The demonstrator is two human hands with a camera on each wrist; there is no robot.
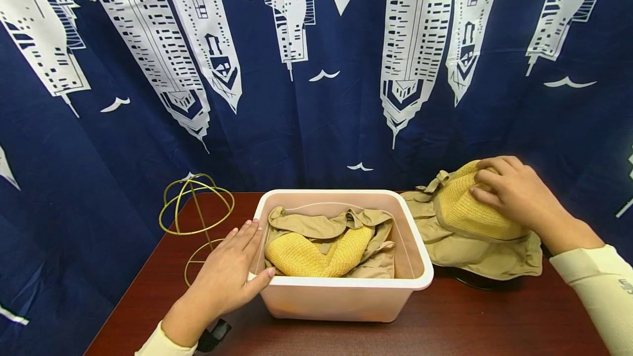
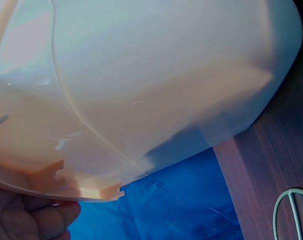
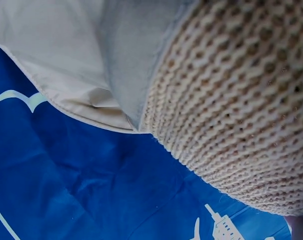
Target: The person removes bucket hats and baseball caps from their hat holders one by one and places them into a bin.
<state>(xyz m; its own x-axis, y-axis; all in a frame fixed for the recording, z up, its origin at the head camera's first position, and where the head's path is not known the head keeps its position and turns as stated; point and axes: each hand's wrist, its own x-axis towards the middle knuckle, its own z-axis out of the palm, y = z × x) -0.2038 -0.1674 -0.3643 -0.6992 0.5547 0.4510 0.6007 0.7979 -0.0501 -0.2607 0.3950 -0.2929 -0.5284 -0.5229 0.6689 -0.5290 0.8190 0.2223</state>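
Observation:
A pale pink plastic bin (image 1: 336, 300) with a white rim stands in the middle of the table. Inside it lies a sun hat (image 1: 299, 254) with a yellow woven crown, dented in the middle, and tan cloth. My left hand (image 1: 229, 268) rests on the bin's left rim, fingers straight; the left wrist view shows its fingertips (image 2: 54, 220) at the rim. On the right, my right hand (image 1: 514, 196) grips the crown of a second sun hat (image 1: 460, 205), fingers bent over the weave. This hat has a wide tan brim and a cloth bow. Its woven crown (image 3: 231, 110) fills much of the right wrist view.
A brass-coloured wire stand (image 1: 200, 216) with a domed top stands left of the bin. Beneath the second hat's brim shows a round black base (image 1: 477, 279). The dark red wooden table (image 1: 455, 323) backs onto a blue curtain (image 1: 326, 125) printed with white buildings.

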